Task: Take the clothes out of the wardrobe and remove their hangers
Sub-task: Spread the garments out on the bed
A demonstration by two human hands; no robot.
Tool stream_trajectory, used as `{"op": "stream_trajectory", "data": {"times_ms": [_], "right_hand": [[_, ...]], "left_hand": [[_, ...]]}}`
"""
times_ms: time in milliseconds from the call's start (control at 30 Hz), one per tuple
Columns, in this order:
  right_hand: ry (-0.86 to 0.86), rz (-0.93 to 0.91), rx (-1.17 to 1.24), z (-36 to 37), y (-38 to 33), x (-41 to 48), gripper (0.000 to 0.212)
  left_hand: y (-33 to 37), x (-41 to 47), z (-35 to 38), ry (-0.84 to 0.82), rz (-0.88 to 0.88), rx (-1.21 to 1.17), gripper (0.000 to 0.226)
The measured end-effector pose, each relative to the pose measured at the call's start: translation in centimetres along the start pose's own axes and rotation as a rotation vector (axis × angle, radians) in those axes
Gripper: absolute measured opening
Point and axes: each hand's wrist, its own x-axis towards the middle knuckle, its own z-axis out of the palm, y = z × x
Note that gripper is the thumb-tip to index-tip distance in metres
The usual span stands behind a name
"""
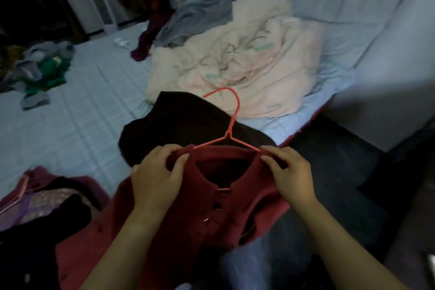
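A: What is held at the centre of the view?

B: A dark red garment [211, 207] with a buttoned placket is held up over the edge of the bed [70, 113]. It is still hung on a thin red hanger [229, 133], whose hook is pointed away toward the peach quilt [247, 61].

A: How are the fingers placed?

B: The neckline is pinched at both shoulders. By the left hand [156, 180] the cloth is gripped between thumb and curled fingers at the left end of the collar. By the right hand [290, 175] the other end is pinched the same way, just where the hanger's arm is tucked under the fabric.

A: What is seen beneath the garment?

B: A black garment [179, 125] is spread on the bed, touching the red one from behind. A heap of maroon, purple and black clothes [44, 202] is piled at the lower left.

A: And farther off?

B: A grey garment [197, 19] and a plum-coloured one [146, 42] are laid beside the quilt. A grey and green pile [44, 70] is seen at the left edge. The wardrobe [35, 0] is shown dark at the upper left.

A: Can any label or writing be read?

B: None can be made out; the picture is too blurred.
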Motion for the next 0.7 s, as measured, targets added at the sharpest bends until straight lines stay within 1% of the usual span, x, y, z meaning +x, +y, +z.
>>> {"op": "stream_trajectory", "data": {"times_ms": [100, 200, 267, 367, 433, 500, 567, 633, 700], "right_hand": [[0.139, 0.024, -0.092, -4.5, 3.3, 2.6, 0.023], [0.218, 0.024, -0.169, -8.3, 6.2, 6.0, 0.024], [0.250, -0.009, -0.221, -10.7, 8.0, 10.0, 0.024], [0.285, -0.101, -0.265, -13.4, 9.8, 18.1, 0.022], [0.345, -0.120, -0.287, -14.9, 11.5, 22.7, 0.021], [0.392, -0.095, -0.290, -15.6, 13.1, 26.2, 0.021], [0.416, -0.061, -0.296, -16.1, 14.1, 29.8, 0.021], [0.417, -0.042, -0.306, -16.3, 14.7, 33.5, 0.022], [0.432, -0.044, -0.317, -16.5, 14.7, 37.6, 0.022]], "left_hand": [[4.7, 2.6, 4.7, -0.062, 0.049, -0.086, 0.025], [8.3, 5.5, 9.2, -0.112, 0.073, -0.180, 0.026], [10.6, 7.8, 12.1, -0.149, 0.079, -0.229, 0.029], [13.8, 12.8, 16.3, -0.159, 0.073, -0.295, 0.032], [15.8, 17.3, 19.2, -0.202, 0.094, -0.327, 0.024], [17.6, 21.7, 21.4, -0.254, 0.114, -0.358, 0.015], [18.9, 25.7, 23.2, -0.294, 0.114, -0.393, 0.015], [20.0, 29.2, 24.5, -0.297, 0.100, -0.415, 0.015], [21.2, 32.8, 25.7, -0.269, 0.086, -0.418, 0.009]]}}
